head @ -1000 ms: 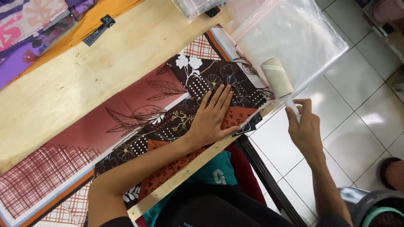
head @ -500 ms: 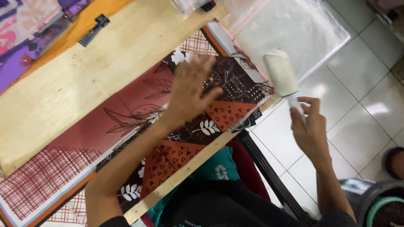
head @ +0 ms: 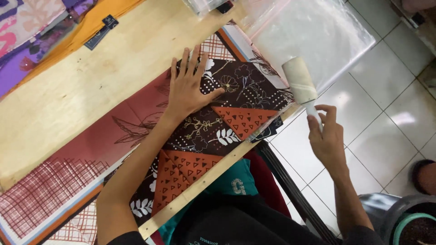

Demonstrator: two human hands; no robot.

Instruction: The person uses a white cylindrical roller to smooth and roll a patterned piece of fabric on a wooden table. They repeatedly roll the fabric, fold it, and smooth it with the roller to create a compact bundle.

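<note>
Left hand [head: 190, 86] lies flat, palm down, fingers spread and released, pressing on the dark brown patterned cloth [head: 227, 122] that has white flowers, dots and orange triangle patches. Cloth lies spread along the near edge of the wooden table [head: 77, 90], its right end reaching the table corner, on top of a maroon printed cloth [head: 100, 136] with a leaf sketch and a grid pattern toward the left. Right hand [head: 328, 138] is off the table edge over the white tiled floor [head: 386, 136], fingers clenched around the white handle of a lint roller [head: 299, 81]; thumb and forefinger pinch the handle just below the roll. Roller tilts up and left, its pale roll just beside the cloth's right corner, and whether it touches the cloth cannot be told. A clear plastic bag [head: 318, 31] lies at the table's right end, hanging past the edge behind the roller. Purple and pink floral fabric [head: 27, 31] and orange fabric [head: 100, 13] sit at the far left of the table. Dark bucket [head: 404, 222] at lower right on the floor.
</note>
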